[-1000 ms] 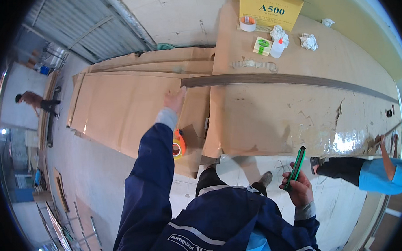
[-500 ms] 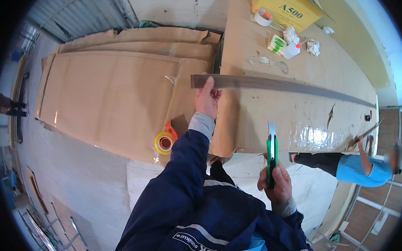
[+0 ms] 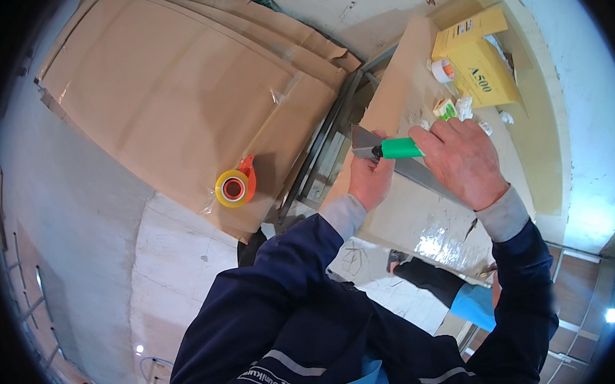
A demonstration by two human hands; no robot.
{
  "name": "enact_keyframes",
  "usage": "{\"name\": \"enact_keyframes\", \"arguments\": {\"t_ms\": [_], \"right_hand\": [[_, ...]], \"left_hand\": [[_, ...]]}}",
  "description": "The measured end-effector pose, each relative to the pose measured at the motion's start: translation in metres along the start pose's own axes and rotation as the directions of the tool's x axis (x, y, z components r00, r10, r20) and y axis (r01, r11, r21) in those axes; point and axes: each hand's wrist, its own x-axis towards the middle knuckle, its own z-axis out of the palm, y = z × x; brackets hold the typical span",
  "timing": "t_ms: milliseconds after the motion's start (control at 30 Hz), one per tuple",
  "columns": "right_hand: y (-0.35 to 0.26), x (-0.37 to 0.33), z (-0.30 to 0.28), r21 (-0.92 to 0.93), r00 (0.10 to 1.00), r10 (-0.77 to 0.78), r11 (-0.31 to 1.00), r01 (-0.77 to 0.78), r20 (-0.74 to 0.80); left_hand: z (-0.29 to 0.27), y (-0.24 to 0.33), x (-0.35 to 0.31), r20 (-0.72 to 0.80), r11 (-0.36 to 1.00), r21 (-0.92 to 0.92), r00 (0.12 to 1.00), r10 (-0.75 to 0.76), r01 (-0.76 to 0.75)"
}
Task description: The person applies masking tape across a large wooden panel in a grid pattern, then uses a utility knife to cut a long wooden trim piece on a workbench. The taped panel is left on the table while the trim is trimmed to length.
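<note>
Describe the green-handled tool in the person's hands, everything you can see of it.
The tool has a bright green, smooth, plastic-looking handle with a short dark tip pointing left. It lies nearly level above the cardboard sheet and across a long grey metal straightedge. The right hand grips the handle from the right, fingers over it; the left hand sits just below the tip, pressing the straightedge. No blade edge shows clearly.

Navy work jacket, grey inner cuffs, pale reflective stripes, bare hands

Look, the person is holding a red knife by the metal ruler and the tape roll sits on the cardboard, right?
Not quite: the knife in the right hand is green, not red, as the head view shows. It is by the metal ruler, and the tape roll sits on the cardboard.
</note>
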Motion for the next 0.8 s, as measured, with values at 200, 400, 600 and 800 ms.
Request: {"name": "enact_keyframes", "arguments": {"t_ms": [200, 400, 600, 800], "right_hand": [[0.015, 0.026, -0.032, -0.051, 0.977, -0.206, 0.978, 0.204, -0.05], [0.021, 0.033, -0.033, -0.108, 0.967, -0.255, 0.962, 0.252, -0.018], [0.028, 0.033, -0.03, -0.11, 0.963, -0.269, 0.957, 0.27, 0.022], [0.028, 0.035, -0.026, -0.097, 0.963, -0.271, 0.958, 0.27, 0.008]], "left_hand": [[0.019, 0.013, 0.002, 0.02, 0.988, 0.124, 0.995, 0.093, -0.095], [0.023, 0.02, 0.001, -0.019, 0.975, 0.219, 0.999, 0.038, -0.032], [0.025, 0.022, 0.0, -0.033, 0.964, 0.254, 0.996, 0.087, -0.076], [0.024, 0.022, 0.003, -0.022, 0.961, 0.248, 0.991, 0.132, -0.123]]}}
